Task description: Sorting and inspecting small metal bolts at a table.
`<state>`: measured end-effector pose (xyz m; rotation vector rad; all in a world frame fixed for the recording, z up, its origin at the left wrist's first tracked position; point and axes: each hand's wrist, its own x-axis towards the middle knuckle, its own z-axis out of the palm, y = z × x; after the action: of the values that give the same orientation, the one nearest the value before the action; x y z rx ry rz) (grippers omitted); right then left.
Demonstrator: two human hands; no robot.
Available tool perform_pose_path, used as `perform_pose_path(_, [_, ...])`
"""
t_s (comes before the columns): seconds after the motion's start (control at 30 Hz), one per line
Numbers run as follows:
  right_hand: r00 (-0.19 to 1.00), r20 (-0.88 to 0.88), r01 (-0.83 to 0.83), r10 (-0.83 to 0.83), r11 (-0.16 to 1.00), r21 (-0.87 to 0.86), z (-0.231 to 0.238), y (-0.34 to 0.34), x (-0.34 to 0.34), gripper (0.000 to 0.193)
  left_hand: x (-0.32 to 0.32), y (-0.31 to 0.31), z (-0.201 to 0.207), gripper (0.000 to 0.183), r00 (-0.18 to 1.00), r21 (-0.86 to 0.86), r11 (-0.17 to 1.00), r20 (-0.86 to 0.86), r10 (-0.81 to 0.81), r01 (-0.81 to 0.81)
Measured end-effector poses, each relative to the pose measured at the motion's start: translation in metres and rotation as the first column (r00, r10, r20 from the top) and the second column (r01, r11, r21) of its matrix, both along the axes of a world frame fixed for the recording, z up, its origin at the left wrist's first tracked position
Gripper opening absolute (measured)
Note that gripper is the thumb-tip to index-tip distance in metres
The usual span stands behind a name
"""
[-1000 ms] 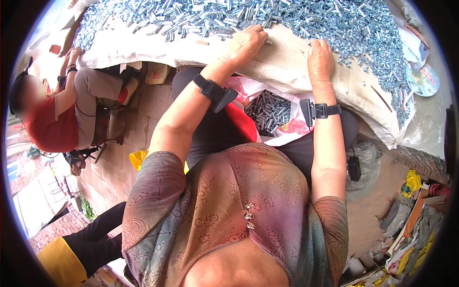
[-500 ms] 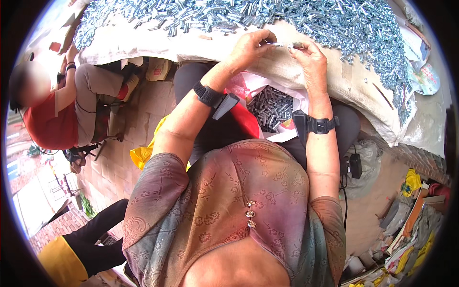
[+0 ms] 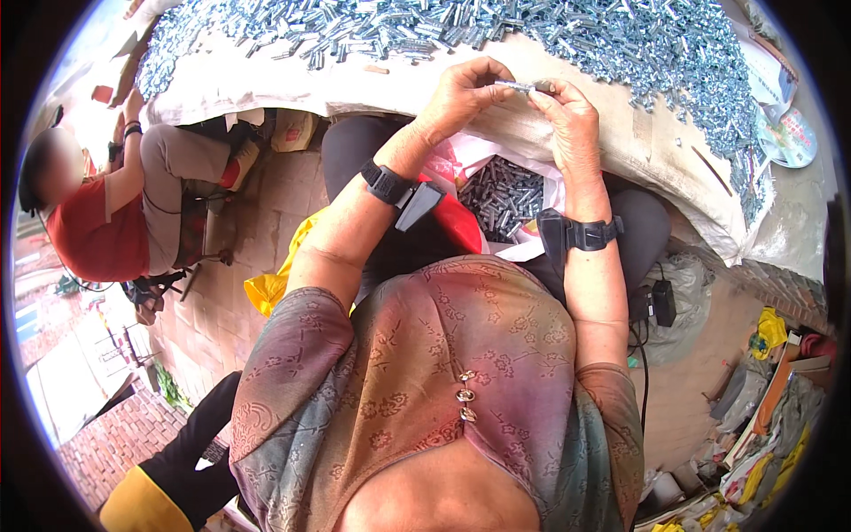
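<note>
Over the near edge of the cloth-covered table, my left hand [image 3: 463, 96] pinches a slim silvery metal sleeve [image 3: 511, 85] between thumb and fingertips. My right hand [image 3: 567, 117] is closed at the sleeve's right end, gripping a small metal piece that its fingers mostly hide. The two parts meet end to end; whether one sits inside the other I cannot tell. Below my hands, a pink and white plastic bag [image 3: 553, 197] stands open at my lap. Many dark grey metal sleeves [image 3: 503, 197] lie in it.
A heap of shiny long sleeves [image 3: 381, 27] spreads across the table's far side, with smaller metal parts [image 3: 683, 71] at right. A person in a red top [image 3: 102, 226] sits at left. Cardboard and plastic bags [image 3: 771, 426] are piled at lower right. A yellow bag [image 3: 266, 288] lies by my left thigh.
My hands have come together: the sleeve and the small piece, held apart before, now meet. The seated person at left has shifted slightly.
</note>
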<state>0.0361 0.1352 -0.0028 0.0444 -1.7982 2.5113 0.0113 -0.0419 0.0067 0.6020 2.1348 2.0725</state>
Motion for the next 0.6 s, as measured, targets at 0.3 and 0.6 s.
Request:
perform_pose_path(0.3, [0.963,-0.262,0.182,0.066,0.557,0.81,-0.006,0.0,0.0,0.022,-0.002,0.018,-0.011,0.012,0.891,-0.319,0.937,-0.454,-0.017,-0.145])
perform_pose_path(0.6, [0.848,-0.503,0.513,-0.17,0.021,0.858,-0.004,0.052,-0.031,0.025,0.005,0.035,0.005,0.006,0.782,-0.653,0.71,-0.576,-0.238,-0.265])
